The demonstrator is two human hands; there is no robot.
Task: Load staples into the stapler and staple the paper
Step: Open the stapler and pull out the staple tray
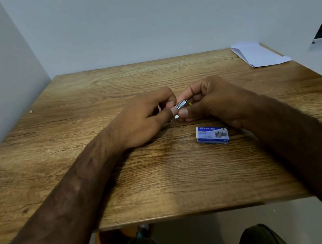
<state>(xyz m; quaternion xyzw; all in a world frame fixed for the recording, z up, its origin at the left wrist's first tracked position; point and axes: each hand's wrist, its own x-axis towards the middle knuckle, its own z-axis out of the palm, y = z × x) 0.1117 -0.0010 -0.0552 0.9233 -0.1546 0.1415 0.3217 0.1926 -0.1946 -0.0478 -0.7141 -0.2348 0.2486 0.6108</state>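
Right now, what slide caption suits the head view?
Left hand and right hand hold a small stapler at the table; staple box near, paper far right.

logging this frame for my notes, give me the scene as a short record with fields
surface: wooden table
left hand: pinches the stapler's left end
right hand: grips the stapler's right end
stapler: silvery, mostly hidden by fingers
staple box: blue and white, flat on the table by the right hand
paper: white, far right corner, untouched
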